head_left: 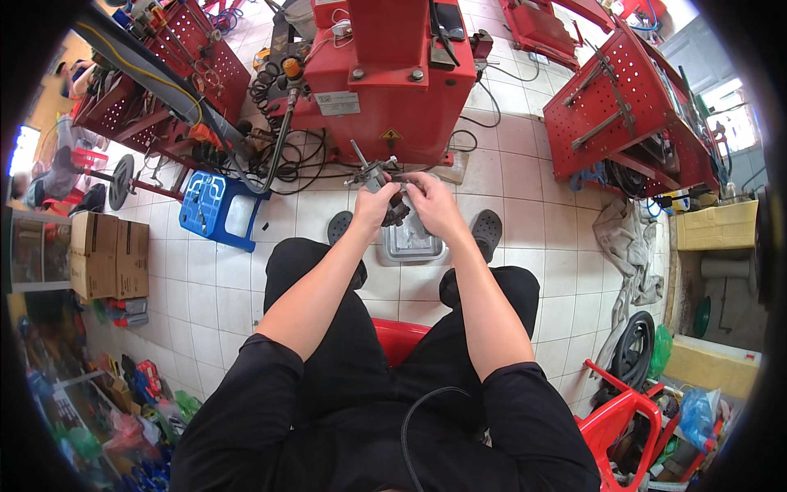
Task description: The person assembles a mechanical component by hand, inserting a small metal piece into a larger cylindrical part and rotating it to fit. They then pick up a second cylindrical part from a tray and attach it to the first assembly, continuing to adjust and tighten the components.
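I sit on a red stool (398, 336) and hold a small dark metal mechanical part (385, 193) in front of me with both hands. My left hand (375, 201) grips the part's body from the left; a thin metal shaft sticks up and left out of it. My right hand (426, 197) pinches the part's right side with its fingertips. Directly below the hands, between my two dark shoes, a shallow metal tray (410, 243) lies on the tiled floor.
A big red machine (385, 74) stands just ahead, with black cables coiled at its base. A blue plastic crate (215, 209) lies at the left, cardboard boxes (106, 254) farther left, a red tool cart (631, 115) at the right, and a grey rag (627, 238) and tyre (635, 348) lower right.
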`<state>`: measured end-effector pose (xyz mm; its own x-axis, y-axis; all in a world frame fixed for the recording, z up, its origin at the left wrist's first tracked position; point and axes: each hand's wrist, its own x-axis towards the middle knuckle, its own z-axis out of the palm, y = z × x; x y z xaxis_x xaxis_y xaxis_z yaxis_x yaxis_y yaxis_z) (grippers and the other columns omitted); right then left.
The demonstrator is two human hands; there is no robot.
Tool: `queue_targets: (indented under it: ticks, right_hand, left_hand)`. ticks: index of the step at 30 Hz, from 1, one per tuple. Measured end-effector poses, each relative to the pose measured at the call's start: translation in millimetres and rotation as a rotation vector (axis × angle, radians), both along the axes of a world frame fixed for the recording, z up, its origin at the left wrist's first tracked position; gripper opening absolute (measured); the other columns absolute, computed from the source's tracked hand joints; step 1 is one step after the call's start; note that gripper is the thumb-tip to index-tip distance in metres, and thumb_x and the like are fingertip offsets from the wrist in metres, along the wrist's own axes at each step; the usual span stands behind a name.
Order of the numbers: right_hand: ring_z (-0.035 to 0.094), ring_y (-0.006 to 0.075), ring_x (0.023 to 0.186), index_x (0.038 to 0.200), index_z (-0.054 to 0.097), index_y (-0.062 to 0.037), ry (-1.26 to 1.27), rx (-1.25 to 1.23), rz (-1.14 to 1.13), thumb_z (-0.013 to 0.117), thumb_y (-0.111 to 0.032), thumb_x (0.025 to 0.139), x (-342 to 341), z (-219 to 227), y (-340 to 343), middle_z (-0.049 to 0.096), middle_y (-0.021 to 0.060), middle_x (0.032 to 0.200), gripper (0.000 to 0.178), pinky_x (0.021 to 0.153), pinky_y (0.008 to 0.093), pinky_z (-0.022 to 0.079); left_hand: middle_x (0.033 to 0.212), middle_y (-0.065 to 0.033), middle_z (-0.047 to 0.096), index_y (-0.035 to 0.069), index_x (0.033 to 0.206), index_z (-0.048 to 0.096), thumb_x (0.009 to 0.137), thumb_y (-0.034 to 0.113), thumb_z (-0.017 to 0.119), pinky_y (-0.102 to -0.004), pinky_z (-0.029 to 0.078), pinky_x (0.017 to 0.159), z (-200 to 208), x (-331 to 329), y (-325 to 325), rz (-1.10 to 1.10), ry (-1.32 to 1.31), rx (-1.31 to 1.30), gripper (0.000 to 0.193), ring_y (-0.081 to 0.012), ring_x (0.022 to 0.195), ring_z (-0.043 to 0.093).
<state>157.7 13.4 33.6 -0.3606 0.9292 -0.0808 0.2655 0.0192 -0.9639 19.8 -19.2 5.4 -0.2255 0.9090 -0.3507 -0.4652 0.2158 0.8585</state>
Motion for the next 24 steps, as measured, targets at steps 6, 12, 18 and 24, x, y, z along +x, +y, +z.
queue_targets:
  ticks: [6,12,18,24]
  right_hand:
    - [0.063,0.0263,0.084,0.101,0.057,0.0028,-0.078,-0.059,0.019,0.055,-0.013,0.086,-3,17,-4,0.064,0.0193,0.091,0.022,0.075,0.0348,0.047]
    - [0.062,0.0243,0.078,0.098,0.057,0.0022,-0.027,0.048,-0.016,0.055,-0.010,0.084,-2,12,-3,0.064,0.0168,0.088,0.019,0.072,0.0333,0.047]
    - [0.058,0.0119,0.078,0.099,0.056,0.0018,-0.055,0.026,0.002,0.054,-0.007,0.086,-1,17,-3,0.064,0.0091,0.085,0.015,0.071,0.0266,0.046]
    - [0.057,0.0122,0.078,0.098,0.055,0.0013,-0.062,-0.003,0.026,0.054,-0.006,0.086,-1,16,-2,0.063,0.0092,0.084,0.014,0.071,0.0270,0.046]
  left_hand:
    - [0.086,-0.0031,0.059,0.008,0.101,0.052,0.079,0.009,0.066,-0.0274,0.051,0.061,7,2,-2,0.017,-0.049,-0.013,0.026,-0.0127,0.073,0.061]
    - [0.087,-0.0033,0.058,0.009,0.101,0.051,0.079,0.009,0.067,-0.0275,0.051,0.062,9,2,-2,-0.019,-0.065,0.028,0.028,-0.0128,0.074,0.060]
    - [0.089,-0.0029,0.057,0.010,0.100,0.050,0.080,0.008,0.065,-0.0304,0.052,0.062,5,1,-1,0.003,-0.202,0.022,0.026,-0.0151,0.078,0.061]
    - [0.090,-0.0039,0.058,0.011,0.100,0.049,0.081,0.008,0.064,-0.0330,0.053,0.063,5,0,-1,-0.001,-0.302,0.002,0.024,-0.0169,0.081,0.062]
